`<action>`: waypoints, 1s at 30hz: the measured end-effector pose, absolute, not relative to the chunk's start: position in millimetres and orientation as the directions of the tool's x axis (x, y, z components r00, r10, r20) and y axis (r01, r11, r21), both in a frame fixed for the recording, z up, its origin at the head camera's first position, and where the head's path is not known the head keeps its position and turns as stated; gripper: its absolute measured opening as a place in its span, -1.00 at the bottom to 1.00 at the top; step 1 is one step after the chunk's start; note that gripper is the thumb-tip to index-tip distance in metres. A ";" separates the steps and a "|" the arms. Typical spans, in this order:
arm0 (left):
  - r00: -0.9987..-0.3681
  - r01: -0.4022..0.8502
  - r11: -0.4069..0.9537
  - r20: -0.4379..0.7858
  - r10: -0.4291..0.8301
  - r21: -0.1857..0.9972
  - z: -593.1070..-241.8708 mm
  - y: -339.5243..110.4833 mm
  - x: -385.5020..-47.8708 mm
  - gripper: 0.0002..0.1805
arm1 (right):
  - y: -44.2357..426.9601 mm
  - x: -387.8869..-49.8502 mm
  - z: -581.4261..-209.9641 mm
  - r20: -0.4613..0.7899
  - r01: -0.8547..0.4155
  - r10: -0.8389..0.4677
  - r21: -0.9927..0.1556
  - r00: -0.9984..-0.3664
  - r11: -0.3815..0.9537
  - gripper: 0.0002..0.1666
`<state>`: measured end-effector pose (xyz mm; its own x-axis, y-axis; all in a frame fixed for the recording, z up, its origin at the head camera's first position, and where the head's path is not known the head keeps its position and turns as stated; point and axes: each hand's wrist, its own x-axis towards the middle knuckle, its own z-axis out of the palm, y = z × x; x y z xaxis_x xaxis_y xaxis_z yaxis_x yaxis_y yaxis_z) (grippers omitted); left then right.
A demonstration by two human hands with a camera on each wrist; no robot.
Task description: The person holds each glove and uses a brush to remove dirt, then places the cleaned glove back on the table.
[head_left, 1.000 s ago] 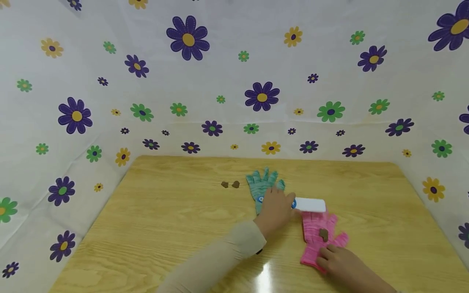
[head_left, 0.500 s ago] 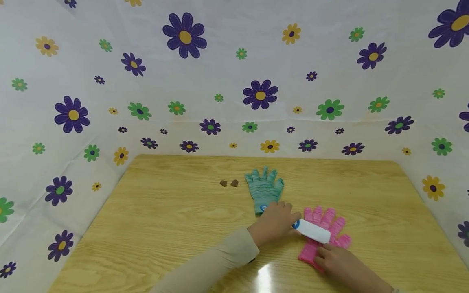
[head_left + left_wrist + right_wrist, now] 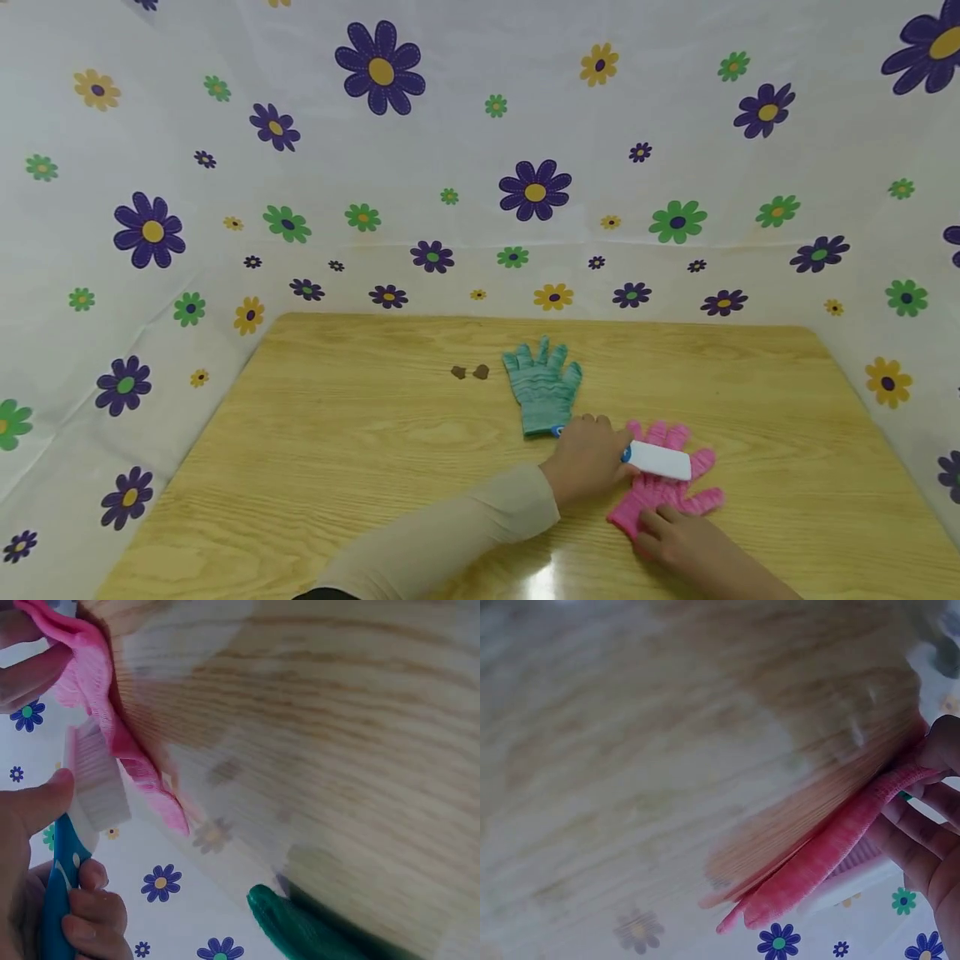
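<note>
In the head view, my left hand (image 3: pixel 588 458) grips the blue handle of a white-headed brush (image 3: pixel 660 461) lying across a pink knit glove (image 3: pixel 652 492). Bristles face the glove in the left wrist view, where thumb and fingers wrap the brush handle (image 3: pixel 58 889). My right hand (image 3: pixel 671 537) holds the glove's cuff end; the right wrist view shows the pink glove (image 3: pixel 817 862) pinched between thumb and fingers. A green knit glove (image 3: pixel 546 387) lies flat behind my left hand, fingers pointing away. The brush covers part of the pink glove.
Two small brown pieces (image 3: pixel 470 372) lie on the wooden table (image 3: pixel 337 450) left of the green glove. A white flower-printed cloth (image 3: pixel 450 150) stands behind the table and along its sides.
The brush came down toward the pink glove's palm, then shifted right and slightly away. A brown piece seen on that glove one second ago is out of sight. The right hand keeps its hold.
</note>
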<state>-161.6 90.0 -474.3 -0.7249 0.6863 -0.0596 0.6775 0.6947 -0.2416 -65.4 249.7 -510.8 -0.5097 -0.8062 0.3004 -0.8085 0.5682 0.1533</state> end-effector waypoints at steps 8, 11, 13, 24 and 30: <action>-0.822 0.541 0.793 0.023 0.569 -0.280 -485.7 95.9 -177.3 -0.56 | 250.9 -67.1 -511.6 0.332 -0.814 -0.812 0.179 -0.480 0.553 -0.69; -0.846 0.504 0.824 0.046 0.531 -0.259 -486.0 92.5 -182.4 -0.55 | 254.7 -68.4 -510.5 0.347 -0.811 -0.804 0.168 -0.483 0.560 -0.68; -0.862 0.483 0.849 0.054 0.504 -0.216 -483.9 88.1 -183.5 -0.54 | 259.9 -70.3 -508.9 0.353 -0.803 -0.792 0.158 -0.498 0.575 -0.69; -0.944 0.329 0.944 0.014 0.329 -0.038 -464.4 35.8 -187.4 -0.45 | 288.2 -83.1 -506.1 0.357 -0.791 -0.779 0.150 -0.516 0.593 -0.62; -0.855 0.517 0.855 0.012 0.518 -0.042 -459.6 31.2 -179.7 -0.45 | 282.5 -80.7 -506.4 0.344 -0.773 -0.768 0.158 -0.540 0.615 -0.57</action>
